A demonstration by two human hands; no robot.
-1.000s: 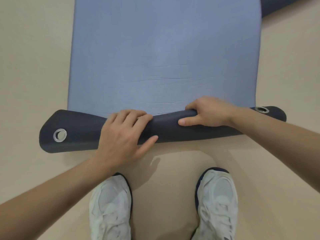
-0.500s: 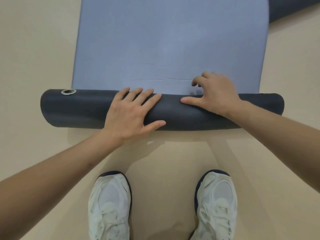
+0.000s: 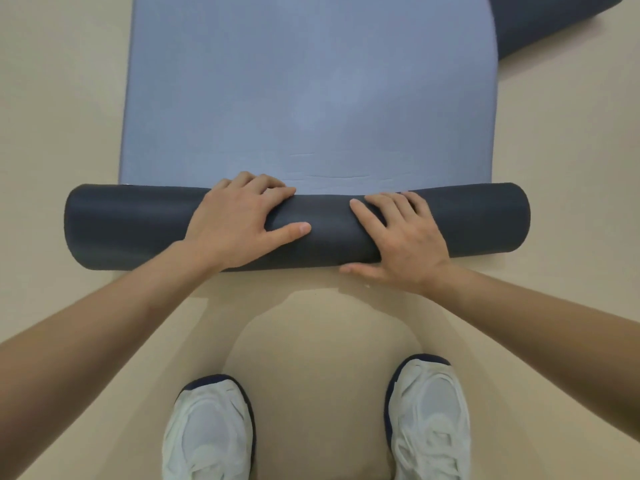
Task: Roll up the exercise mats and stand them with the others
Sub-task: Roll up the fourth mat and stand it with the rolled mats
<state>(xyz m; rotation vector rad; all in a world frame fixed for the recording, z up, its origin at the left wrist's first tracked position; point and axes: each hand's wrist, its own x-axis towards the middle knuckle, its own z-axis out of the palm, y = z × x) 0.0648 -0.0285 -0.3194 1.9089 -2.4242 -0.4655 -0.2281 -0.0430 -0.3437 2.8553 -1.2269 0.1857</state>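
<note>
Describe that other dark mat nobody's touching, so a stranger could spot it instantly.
Start at the large light-blue foam mat spread flat on the beige floor. Beyond its far right corner lies a dark navy mat, cut off by the frame. Unlike the dark navy roll nearer the white sneakers, where the left hand and right hand rest, no hand is on it.

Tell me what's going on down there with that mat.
A person is rolling up an exercise mat on the floor, starting from the near end. The left hand curls its fingers over the far side of the dark rolled end. The right hand presses flat on top, thumb at the near side. Most of the blue surface lies flat, not yet rolled. A second dark mat shows at the top right.
</note>
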